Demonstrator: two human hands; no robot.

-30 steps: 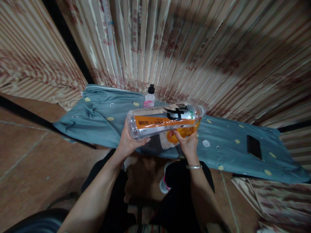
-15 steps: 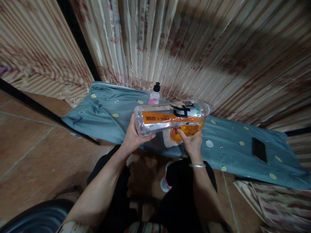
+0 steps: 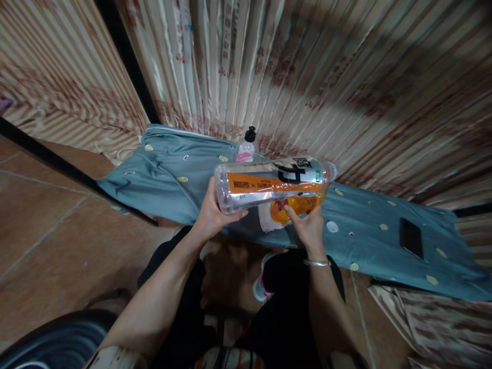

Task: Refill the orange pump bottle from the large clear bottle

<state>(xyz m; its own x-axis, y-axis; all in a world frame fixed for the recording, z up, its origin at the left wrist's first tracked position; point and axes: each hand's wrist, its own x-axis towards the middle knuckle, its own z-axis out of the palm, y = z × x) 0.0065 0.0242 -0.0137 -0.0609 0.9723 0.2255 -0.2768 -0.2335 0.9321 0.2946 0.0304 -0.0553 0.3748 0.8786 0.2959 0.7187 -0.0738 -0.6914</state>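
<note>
A large clear plastic bottle (image 3: 274, 183) with an orange, white and black label lies nearly level in the air, its neck to the right. My left hand (image 3: 215, 210) is wrapped round its base end. Under the neck end, my right hand (image 3: 309, 225) grips a smaller bottle of orange liquid (image 3: 284, 210), its thumb on the near side. The large bottle hides much of the orange one, including where the two necks meet. A white tissue (image 3: 268, 219) shows just below them on the cloth.
A blue-grey cloth (image 3: 365, 220) covers a narrow surface. On it are a clear bottle with a black cap (image 3: 247, 146), a white round cap (image 3: 331, 226) and a black phone (image 3: 411, 238). A striped curtain (image 3: 230, 66) hangs behind; a black pole (image 3: 126, 56) rises left.
Both hands and the two bottles have shifted very slightly to the right in view. The grips look the same.
</note>
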